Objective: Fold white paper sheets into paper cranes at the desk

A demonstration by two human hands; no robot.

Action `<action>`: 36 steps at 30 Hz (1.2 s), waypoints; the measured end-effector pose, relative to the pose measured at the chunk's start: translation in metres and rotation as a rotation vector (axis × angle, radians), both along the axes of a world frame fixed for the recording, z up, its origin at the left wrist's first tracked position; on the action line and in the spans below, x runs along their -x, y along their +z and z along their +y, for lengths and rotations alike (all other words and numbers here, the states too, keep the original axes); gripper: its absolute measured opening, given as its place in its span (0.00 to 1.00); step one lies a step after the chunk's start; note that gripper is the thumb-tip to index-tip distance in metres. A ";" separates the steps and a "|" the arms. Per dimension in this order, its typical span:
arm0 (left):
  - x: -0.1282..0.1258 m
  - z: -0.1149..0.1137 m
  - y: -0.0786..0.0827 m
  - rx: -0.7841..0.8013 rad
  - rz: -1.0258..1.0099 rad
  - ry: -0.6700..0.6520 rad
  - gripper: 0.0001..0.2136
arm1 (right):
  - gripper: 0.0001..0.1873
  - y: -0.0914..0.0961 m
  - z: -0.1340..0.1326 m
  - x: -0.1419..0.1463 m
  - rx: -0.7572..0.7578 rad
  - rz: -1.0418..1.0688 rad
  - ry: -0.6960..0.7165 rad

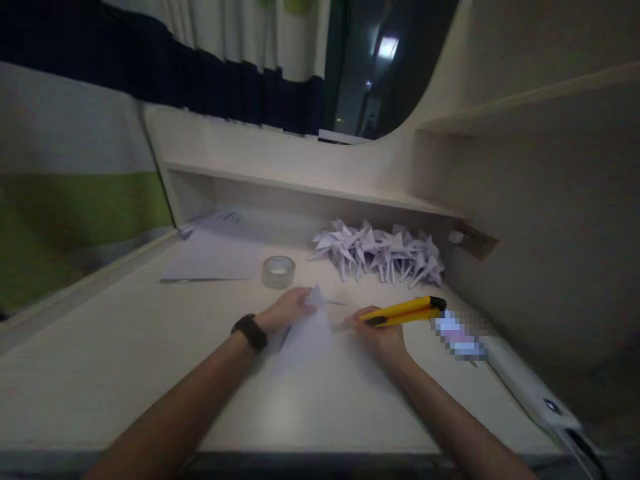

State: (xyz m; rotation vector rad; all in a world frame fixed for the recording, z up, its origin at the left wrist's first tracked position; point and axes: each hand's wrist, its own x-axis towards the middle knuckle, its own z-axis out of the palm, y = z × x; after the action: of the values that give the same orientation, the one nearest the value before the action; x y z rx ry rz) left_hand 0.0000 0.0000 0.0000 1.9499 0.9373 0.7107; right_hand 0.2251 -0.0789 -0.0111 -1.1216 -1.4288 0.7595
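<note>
My left hand [295, 308], with a dark band at the wrist, is closed on a folded sheet of white paper [310, 337] above the middle of the desk. The sheet comes to a point at the top. To its right, my right hand [381, 337] grips a yellow utility knife [403, 311] with black ends. Its front end points left toward the paper's edge; motion blurs the tip, and I cannot tell whether it touches. Just behind the paper lies a thin strip [336, 303] on the desk.
A roll of clear tape [279, 272] stands behind my left hand. Paper sheets [215, 250] lie at the back left. Several folded paper figures [380, 250] are heaped at the back right under a shelf [300, 183]. A blurred-out phone-like thing [460, 337] and a white power strip [525, 383] lie right.
</note>
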 end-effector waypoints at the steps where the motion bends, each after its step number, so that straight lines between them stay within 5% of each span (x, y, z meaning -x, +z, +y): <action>1: 0.000 0.002 -0.002 0.025 -0.028 -0.015 0.09 | 0.11 -0.001 0.001 0.001 0.001 -0.002 -0.002; 7: 0.003 0.000 -0.005 0.194 -0.187 -0.021 0.16 | 0.13 -0.001 0.002 0.007 0.004 -0.028 -0.017; 12: 0.004 -0.009 0.004 0.303 -0.111 -0.063 0.15 | 0.14 -0.001 0.000 0.009 -0.001 -0.047 -0.017; 20: -0.004 -0.002 -0.006 -0.039 0.283 0.107 0.12 | 0.13 -0.002 -0.001 0.010 -0.029 -0.076 -0.019; 36: -0.004 -0.005 -0.004 -0.076 0.300 0.110 0.11 | 0.10 -0.007 -0.001 0.011 -0.054 -0.083 -0.026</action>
State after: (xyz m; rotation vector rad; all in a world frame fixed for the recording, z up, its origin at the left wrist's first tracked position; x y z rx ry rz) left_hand 0.0039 -0.0046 -0.0040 2.1224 1.2221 0.5294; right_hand 0.2145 -0.0795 -0.0183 -1.1393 -1.4927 0.6594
